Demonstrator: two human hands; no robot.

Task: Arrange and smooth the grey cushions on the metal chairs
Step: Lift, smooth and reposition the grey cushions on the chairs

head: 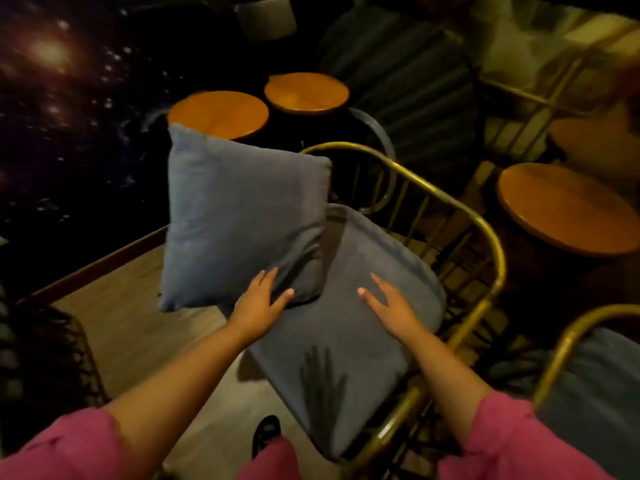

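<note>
Left hand grips the upright grey pillow's corner; right hand lies open-gripped on the seat cushion.

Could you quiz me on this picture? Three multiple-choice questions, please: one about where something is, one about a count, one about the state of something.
1. Where does the right hand lie?
A. on the seat cushion
B. on a round table
C. on the floor

2. How many round wooden tabletops show clearly?
A. one
B. three
C. six

3. How does the pillow stand?
A. flat on the floor
B. upright, its lower corner at the left hand
C. folded under the chair

Answers: 1 A, the flat open palm rests on the grey seat cushion. 2 B, two behind the pillow, one at right. 3 B, it stands on edge with its lower corner at the left hand's fingers.
</note>
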